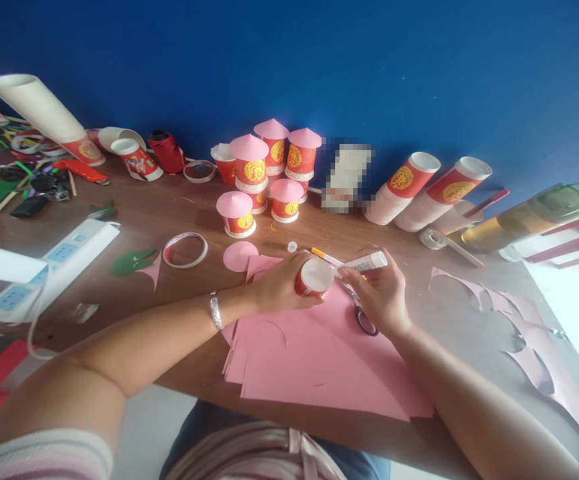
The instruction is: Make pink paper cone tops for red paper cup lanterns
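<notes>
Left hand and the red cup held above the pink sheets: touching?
Touching. The head view shows the left hand against the side of the red cup, with no gap between.

The paper is plain pink. Over it, the cup shows red and white, the tube white with faint print, the scissors black-ringed. Beyond the paper, pink cones top red lanterns with round yellow emblems; the wall is blue, the table brown.
</notes>
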